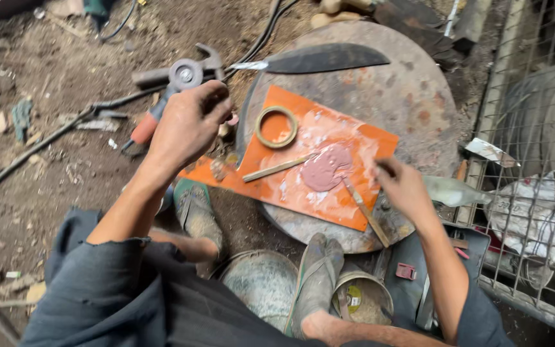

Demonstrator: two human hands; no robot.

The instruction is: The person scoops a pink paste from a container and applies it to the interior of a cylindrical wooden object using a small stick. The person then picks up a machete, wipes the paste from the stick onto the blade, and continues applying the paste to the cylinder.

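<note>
An orange board (354, 138) lies on a round rusty metal disc (412, 96). On the board are a blob of pink paste (325, 167), a ring of tape (276, 126) and a flat wooden stick (277, 168). My left hand (187, 125) hovers at the board's left edge with its fingers curled; a small pink bit shows at the fingertips. My right hand (405, 187) is at the board's right corner, fingers pinched together. A second stick (367, 215) runs from the paste past this hand; whether the hand holds it is unclear.
An angle grinder (175, 80) with its cable lies on the dirt behind my left hand. A dark blade-shaped piece (322, 59) rests on the disc's far side. Two round tins (261, 283) (364, 302) stand by my sandalled feet. A wire mesh cage (534, 160) closes the right side.
</note>
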